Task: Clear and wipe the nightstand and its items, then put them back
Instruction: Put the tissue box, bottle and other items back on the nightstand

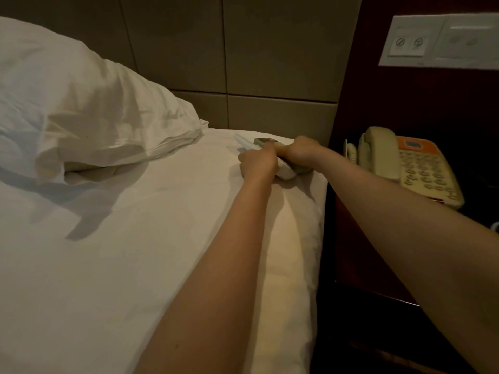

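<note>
Two remote controls lie side by side on the white bed sheet (pixel 135 238), close to its right edge. My left hand (pixel 258 161) has its fingers curled over the white remote (pixel 285 172), whose far tip sticks out past my knuckles. My right hand (pixel 299 151) grips the greyish remote (pixel 264 141) just beside it. The two hands touch each other. A beige and orange desk telephone (pixel 413 166) stands on the dark wooden nightstand (pixel 359 238) to the right of the bed.
A rumpled white pillow (pixel 81 98) lies at the head of the bed on the left. A padded beige headboard (pixel 270 63) runs behind. A white switch panel (pixel 442 40) is mounted on the dark wall above the telephone.
</note>
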Action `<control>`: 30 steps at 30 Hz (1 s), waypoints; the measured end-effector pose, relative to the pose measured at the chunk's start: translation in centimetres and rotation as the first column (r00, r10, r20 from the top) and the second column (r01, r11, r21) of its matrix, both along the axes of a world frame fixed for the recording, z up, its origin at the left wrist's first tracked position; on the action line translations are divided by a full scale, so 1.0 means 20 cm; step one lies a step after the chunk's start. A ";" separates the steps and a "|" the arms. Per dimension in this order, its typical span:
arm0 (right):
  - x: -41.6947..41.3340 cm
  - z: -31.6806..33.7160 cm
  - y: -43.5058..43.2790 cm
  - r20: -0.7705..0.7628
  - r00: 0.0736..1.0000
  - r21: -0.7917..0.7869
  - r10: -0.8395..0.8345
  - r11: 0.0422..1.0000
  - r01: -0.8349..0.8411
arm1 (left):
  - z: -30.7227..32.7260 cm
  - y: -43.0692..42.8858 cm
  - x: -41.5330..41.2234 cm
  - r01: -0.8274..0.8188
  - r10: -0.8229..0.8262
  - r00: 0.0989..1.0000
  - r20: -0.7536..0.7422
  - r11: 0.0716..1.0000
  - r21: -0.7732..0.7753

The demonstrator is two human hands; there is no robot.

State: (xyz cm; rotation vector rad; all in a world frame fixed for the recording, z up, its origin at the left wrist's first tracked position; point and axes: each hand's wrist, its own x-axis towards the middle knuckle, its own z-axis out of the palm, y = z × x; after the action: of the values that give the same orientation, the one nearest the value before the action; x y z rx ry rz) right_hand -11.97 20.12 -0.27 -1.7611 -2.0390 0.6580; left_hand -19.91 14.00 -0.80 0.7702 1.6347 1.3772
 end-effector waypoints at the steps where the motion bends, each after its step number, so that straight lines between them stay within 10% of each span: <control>1: 0.01 0.00 -0.02 -0.006 1.000 0.000 -0.009 1.000 0.009 | -0.01 0.01 0.00 0.015 -0.015 1.000 -0.023 1.000 -0.016; 8: 0.03 0.00 -0.13 -0.235 0.956 -0.049 -0.175 0.985 0.168 | -0.01 -0.03 0.04 0.010 -0.017 0.982 -0.189 0.999 -0.035; 19: 0.32 -0.01 -0.36 -0.576 0.722 -0.116 -0.384 0.913 0.392 | 0.05 -0.14 0.17 0.178 -0.179 0.984 -0.011 0.982 -0.060; 30: 0.71 -0.09 -0.67 -0.555 0.628 -0.184 -0.545 0.817 0.547 | -0.03 -0.30 0.46 0.380 -0.390 0.914 -0.108 0.919 -0.105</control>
State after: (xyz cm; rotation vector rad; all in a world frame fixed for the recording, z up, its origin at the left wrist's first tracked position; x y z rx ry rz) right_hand 2.21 6.75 -2.02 -1.7494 -1.0034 0.8518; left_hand -10.68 7.91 -1.40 1.0842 1.5213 0.9909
